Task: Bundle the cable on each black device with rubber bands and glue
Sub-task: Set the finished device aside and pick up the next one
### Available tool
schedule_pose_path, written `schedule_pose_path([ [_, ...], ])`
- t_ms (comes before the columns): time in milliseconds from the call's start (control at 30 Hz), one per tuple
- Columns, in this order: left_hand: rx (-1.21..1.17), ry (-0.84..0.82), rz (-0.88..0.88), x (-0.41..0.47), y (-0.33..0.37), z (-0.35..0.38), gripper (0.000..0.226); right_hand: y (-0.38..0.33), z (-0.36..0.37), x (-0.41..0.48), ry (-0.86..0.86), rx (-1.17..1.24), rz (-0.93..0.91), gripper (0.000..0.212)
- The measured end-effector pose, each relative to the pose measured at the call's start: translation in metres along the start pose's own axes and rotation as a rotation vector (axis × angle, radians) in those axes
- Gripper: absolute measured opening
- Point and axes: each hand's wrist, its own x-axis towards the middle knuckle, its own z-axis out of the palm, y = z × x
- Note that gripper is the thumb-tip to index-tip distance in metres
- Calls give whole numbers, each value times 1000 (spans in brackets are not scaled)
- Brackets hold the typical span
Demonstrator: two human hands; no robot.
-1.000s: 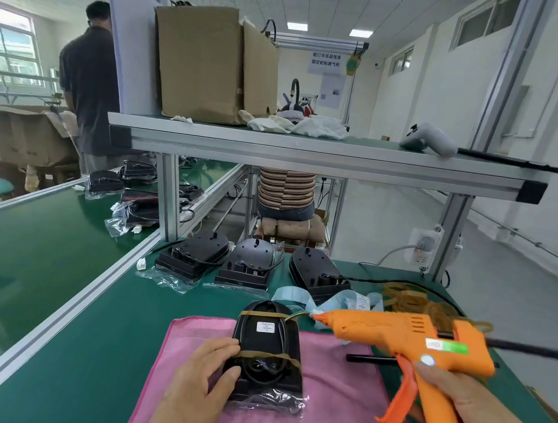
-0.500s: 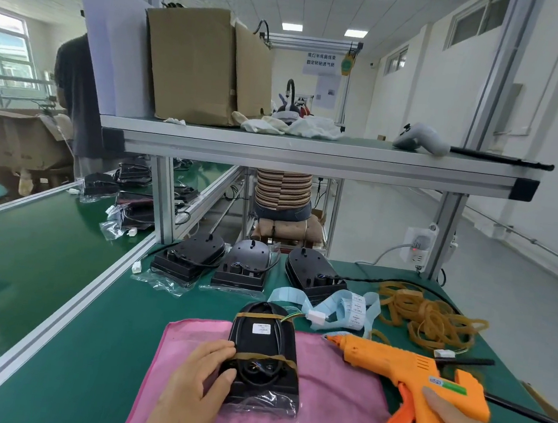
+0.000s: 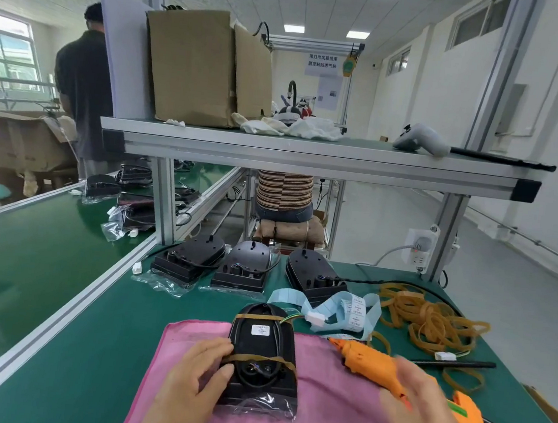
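"What sits on the grey aluminium shelf (image 3: 310, 161)?"
"A brown cardboard box (image 3: 196, 65), crumpled white cloths (image 3: 300, 127) and a grey plastic controller (image 3: 419, 141)."
"And lower down?"
"A pink cloth mat (image 3: 329, 406) on the green bench top (image 3: 101, 347), with a pale blue label strip (image 3: 346, 308) just beyond."

Both hands reached in from the lower edge of the view, palms turned down. The left hand (image 3: 197, 373) lay against the left side of the black device (image 3: 264, 354). Its fingers (image 3: 213, 347) were bent over the edge of the casing and its thumb (image 3: 217, 372) pressed the side wall just below them, so that the hand gripped the device from one side. The right hand (image 3: 428, 420), blurred, was held above the handle of the glue gun (image 3: 372, 362) with its fingers straight and slightly spread. Whether it touched the gun could not be told. The two hands were well apart.
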Motion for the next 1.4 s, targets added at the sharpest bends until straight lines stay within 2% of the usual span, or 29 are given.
schedule_pose_path([
  [100, -91, -8, -108, 11, 17, -4, 20, -10, 50, 8, -243, -199, 4, 27],
  [167, -73, -22, -170, 25, 21, -1, 21, -11, 82, 23, -326, -302, 11, 17],
  [233, -56, -40, -216, 38, 19, 7, 28, -5, 108, 35, -342, -399, -36, 29],
  [333, -73, -98, -283, 41, 10, 18, 26, 9, 131, 39, -323, -502, -96, 41],
  [433, -95, -130, -307, 33, 9, 27, 22, 16, 136, 38, -305, -498, -91, 47],
  [533, -193, -85, -321, 31, 17, 28, 19, 11, 139, 35, -336, -423, -92, 52],
  [600, -161, -57, -312, 30, 27, 20, 21, 1, 141, 35, -344, -382, -116, 53],
  [700, -240, 49, -331, 29, 40, 1, 13, -25, 148, 33, -382, -305, -200, 39],
  [800, -293, 199, -312, 31, 50, -29, 17, -54, 164, 32, -462, -324, -246, 60],
  [967, -284, 420, -313, 30, 37, -77, 18, -87, 214, 30, -664, -289, -271, 73],
  [1033, -263, 490, -335, 28, 32, -96, 30, -97, 239, 29, -742, -285, -253, 76],
  [1133, -266, 647, -366, 28, 23, -125, 22, -108, 277, 28, -842, -284, -268, 77],
  [1300, -417, 858, -452, 31, -7, -162, 32, -121, 333, 24, -970, -350, -317, 76],
  [1400, -541, 956, -464, 33, -27, -173, 44, -129, 363, 19, -979, -427, -341, 63],
])
